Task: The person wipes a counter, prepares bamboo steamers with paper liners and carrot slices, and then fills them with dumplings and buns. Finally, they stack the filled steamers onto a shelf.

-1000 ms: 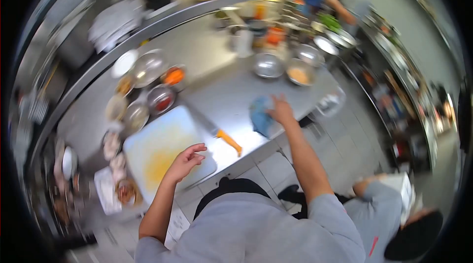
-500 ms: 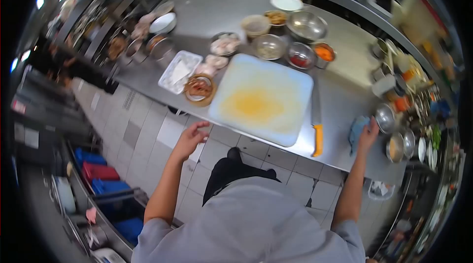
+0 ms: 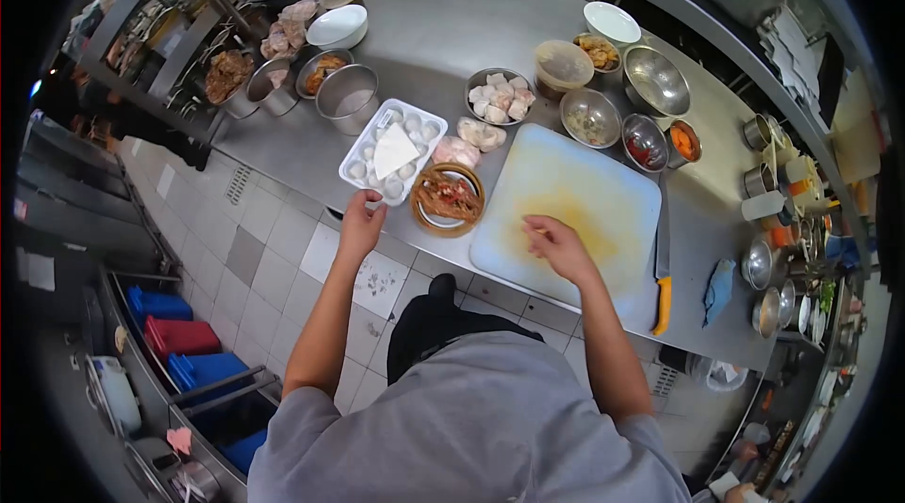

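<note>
Near the front edge of a white tray (image 3: 432, 129) holding round white pieces and a white wedge is my left hand (image 3: 362, 222), its fingers loosely bent and apart, with nothing seen in them. Over the stained white cutting board (image 3: 528, 164) hovers my right hand (image 3: 558, 247), fingers parted and empty. A brown-rimmed bowl (image 3: 479, 190) of reddish-brown pieces sits between tray and board. Pale wrapped lumps (image 3: 481, 133) lie behind that bowl. To the board's right, a knife (image 3: 664, 267) with a yellow handle lies on the steel table (image 3: 424, 22).
A blue cloth (image 3: 719, 294) lies at the right. Behind the board stand a bowl of white chunks (image 3: 500, 98), a steel bowl (image 3: 657, 81) and a tub of orange pieces (image 3: 683, 142). A steel pot (image 3: 347, 98) is behind the tray. Bins (image 3: 179, 337) stand lower left.
My right hand has left the blue cloth and moved left over the cutting board. My left hand has come up beside the white tray. The camera view has shifted left.
</note>
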A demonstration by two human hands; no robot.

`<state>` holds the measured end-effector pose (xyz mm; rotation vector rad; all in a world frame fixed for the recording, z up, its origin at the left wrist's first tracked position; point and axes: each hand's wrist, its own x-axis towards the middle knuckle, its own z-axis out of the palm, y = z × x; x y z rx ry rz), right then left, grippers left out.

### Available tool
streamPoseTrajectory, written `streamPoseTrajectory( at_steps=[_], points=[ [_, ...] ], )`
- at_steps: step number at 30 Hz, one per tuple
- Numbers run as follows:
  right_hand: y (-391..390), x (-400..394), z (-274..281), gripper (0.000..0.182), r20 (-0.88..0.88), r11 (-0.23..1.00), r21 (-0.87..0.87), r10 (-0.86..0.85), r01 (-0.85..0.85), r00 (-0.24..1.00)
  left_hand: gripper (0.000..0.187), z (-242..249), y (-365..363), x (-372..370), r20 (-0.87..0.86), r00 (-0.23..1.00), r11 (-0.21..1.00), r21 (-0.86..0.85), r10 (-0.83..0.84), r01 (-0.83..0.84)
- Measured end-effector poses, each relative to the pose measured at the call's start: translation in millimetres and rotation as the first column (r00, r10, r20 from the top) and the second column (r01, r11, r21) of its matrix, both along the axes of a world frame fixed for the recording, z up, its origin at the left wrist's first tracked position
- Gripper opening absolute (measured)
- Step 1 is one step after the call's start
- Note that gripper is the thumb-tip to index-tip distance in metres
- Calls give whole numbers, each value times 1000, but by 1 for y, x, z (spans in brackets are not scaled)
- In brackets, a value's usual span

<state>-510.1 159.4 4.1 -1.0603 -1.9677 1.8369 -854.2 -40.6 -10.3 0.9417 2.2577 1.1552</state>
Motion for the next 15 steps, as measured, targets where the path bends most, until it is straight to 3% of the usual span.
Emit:
streamPoseTrajectory(
  at_steps=[1,5,7,11,14,15],
  points=[
    [2,-31,1,33,13,998,64,29,-29,1000,27,-8,6,-15,-141,990,1000,2,-20,21],
    [28,-108,-33,35,24,969,242,-50,42,998,19,-10,21,-41,-245,944,959,120,-221,256],
    [40,-122,-40,36,65,996,73,-48,44,997,20,5,36,-45,-256,914,913,181,-315,366],
    [50,-122,-12,39,-13,975,-136,-177,174,984,23,47,71,-65,-130,928,906,203,-350,371],
    [56,-94,2,38,-19,951,-32,-309,308,951,23,61,79,-87,-44,948,892,328,-315,311],
    [56,-83,7,37,-34,932,-25,-362,361,932,15,71,78,-95,-3,959,900,342,-284,268]
  ],
)
